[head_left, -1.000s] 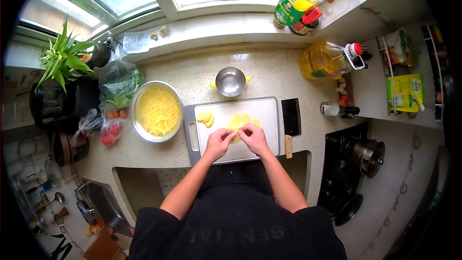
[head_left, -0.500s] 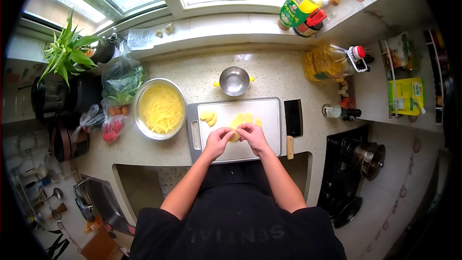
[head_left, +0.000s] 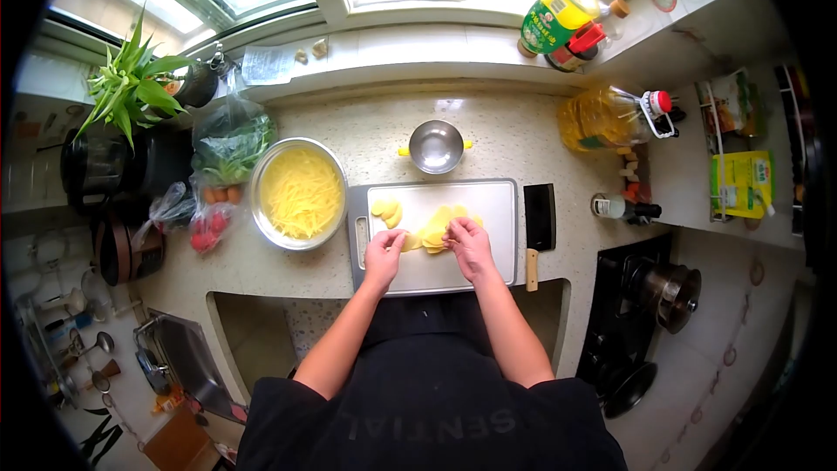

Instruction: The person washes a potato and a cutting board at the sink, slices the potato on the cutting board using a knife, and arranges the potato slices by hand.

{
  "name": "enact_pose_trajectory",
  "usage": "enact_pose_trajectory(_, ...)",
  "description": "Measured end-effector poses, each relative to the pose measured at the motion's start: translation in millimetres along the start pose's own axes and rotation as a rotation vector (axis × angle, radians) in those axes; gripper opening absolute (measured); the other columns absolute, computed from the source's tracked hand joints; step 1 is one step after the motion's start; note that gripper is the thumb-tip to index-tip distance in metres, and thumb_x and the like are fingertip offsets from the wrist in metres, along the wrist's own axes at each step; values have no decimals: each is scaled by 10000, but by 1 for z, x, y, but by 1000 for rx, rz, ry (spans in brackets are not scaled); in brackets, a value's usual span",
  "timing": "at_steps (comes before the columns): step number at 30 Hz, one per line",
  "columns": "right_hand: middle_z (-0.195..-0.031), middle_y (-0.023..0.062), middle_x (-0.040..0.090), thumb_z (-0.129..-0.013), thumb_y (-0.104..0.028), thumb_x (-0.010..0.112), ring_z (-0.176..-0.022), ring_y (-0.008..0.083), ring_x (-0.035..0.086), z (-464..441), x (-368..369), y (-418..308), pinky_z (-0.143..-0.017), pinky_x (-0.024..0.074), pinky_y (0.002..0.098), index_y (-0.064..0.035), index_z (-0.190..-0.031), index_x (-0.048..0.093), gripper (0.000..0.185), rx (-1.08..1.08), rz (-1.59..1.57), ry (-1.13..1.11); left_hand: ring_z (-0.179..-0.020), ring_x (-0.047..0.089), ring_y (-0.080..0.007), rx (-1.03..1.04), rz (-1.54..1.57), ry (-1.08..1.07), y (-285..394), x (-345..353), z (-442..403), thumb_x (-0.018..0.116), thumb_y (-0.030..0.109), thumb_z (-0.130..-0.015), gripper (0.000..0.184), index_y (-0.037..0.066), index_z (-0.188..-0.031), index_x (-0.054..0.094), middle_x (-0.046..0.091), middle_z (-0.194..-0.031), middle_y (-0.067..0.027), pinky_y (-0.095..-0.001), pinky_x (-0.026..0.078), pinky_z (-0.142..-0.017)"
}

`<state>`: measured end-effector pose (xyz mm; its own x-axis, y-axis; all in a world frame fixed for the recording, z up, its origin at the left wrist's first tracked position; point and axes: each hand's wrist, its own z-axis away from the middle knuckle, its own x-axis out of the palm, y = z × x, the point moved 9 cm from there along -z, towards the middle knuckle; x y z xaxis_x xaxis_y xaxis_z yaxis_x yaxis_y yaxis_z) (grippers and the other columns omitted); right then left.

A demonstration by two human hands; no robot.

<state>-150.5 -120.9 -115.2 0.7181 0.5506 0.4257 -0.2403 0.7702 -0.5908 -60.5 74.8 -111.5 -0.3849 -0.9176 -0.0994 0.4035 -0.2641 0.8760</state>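
Pale yellow slices (head_left: pixel 433 237) lie overlapping in the middle of a white cutting board (head_left: pixel 414 277) with a grey edge. A smaller group of slices (head_left: pixel 388 211) rests at the board's upper left. My left hand (head_left: pixel 384 259) pinches a thin yellow slice (head_left: pixel 410 243) at the left side of the middle pile. My right hand (head_left: pixel 469 247) is at the pile's right side, its fingers closed on what looks like another slice, partly hidden by the fingertips. Right of the board lies a cleaver (head_left: pixel 540 218) with a wooden handle.
A bowl of yellow shreds (head_left: pixel 301 195) stands left of the board, a small metal bowl (head_left: pixel 437 147) behind it. Bagged vegetables (head_left: pixel 231 144) are at the left. An oil jug (head_left: pixel 606 118), a dark-capped bottle (head_left: pixel 623 209) and a stove (head_left: pixel 619 323) are at the right.
My hands were close together over the board's front part; now they are apart, the left at the pile's left and the right at its right. The whole view has shifted slightly.
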Motion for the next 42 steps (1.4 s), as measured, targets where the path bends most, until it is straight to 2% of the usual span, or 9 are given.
enact_pose_trajectory(4,-858,23,675,-945,-142,709,-716,112,628,6,-8,3,-671,513,258,-31,-1013,672,135,-2,242,-11,-866,657,-123,-27,33,214,-18,-28,-14,679,171,-968,232,-3,-1119,705,726,-988,-59,-267,516,-822)
enact_pose_trajectory(8,-837,32,686,-931,-148,728,-690,106,622,14,-13,6,-645,506,247,-13,-989,696,150,12,336,-7,-840,684,-149,57,-323,278,27,-31,-30,699,182,-932,227,34,-1101,732,726,-961,-98,-288,535,-799)
enact_pose_trajectory(12,-829,36,691,-921,-132,735,-690,104,624,17,-27,14,-642,504,242,-2,-981,698,147,-2,366,22,-812,698,-210,107,-234,353,22,-31,-48,674,157,-935,253,47,-1160,714,706,-938,-107,-335,550,-783)
enact_pose_trajectory(15,-806,36,690,-915,-118,738,-680,105,624,18,-35,17,-638,500,240,-5,-976,699,134,-2,384,37,-799,688,-218,359,-435,450,53,-24,-27,672,141,-930,280,47,-1191,702,701,-931,-96,-321,550,-782)
enact_pose_trajectory(22,-778,41,687,-912,-108,737,-672,111,623,23,-26,17,-631,494,242,-4,-955,702,117,-32,332,14,-814,679,-98,18,-4,-247,5,53,12,712,149,-938,223,7,-1108,730,750,-936,-68,-253,545,-745)
enact_pose_trajectory(25,-785,44,688,-914,-100,731,-680,112,623,26,-16,21,-635,494,240,7,-969,700,124,-21,309,-17,-823,685,-111,3,14,-277,9,60,23,734,117,-929,205,-8,-1090,715,738,-925,-54,-258,548,-772)
enact_pose_trajectory(32,-871,46,692,-943,-97,682,-732,99,619,30,-12,27,-660,507,238,-4,-1108,672,189,-57,504,-3,-744,697,-115,-32,-151,16,-32,-7,12,754,169,-870,199,14,-995,747,751,-839,-67,-270,560,-725)
enact_pose_trajectory(38,-895,42,681,-964,-104,649,-735,90,605,25,-54,40,-668,515,233,-23,-1114,670,171,-99,642,76,-758,699,-230,-52,-639,168,-24,-59,12,732,211,-835,203,93,-1000,744,714,-860,-70,-351,563,-734)
enact_pose_trajectory(42,-852,43,680,-939,-125,666,-731,100,615,28,-81,35,-693,511,248,-14,-1099,687,196,-137,635,206,-871,661,-282,178,-786,215,6,-46,18,727,214,-833,221,138,-1040,725,658,-972,-73,-394,549,-774)
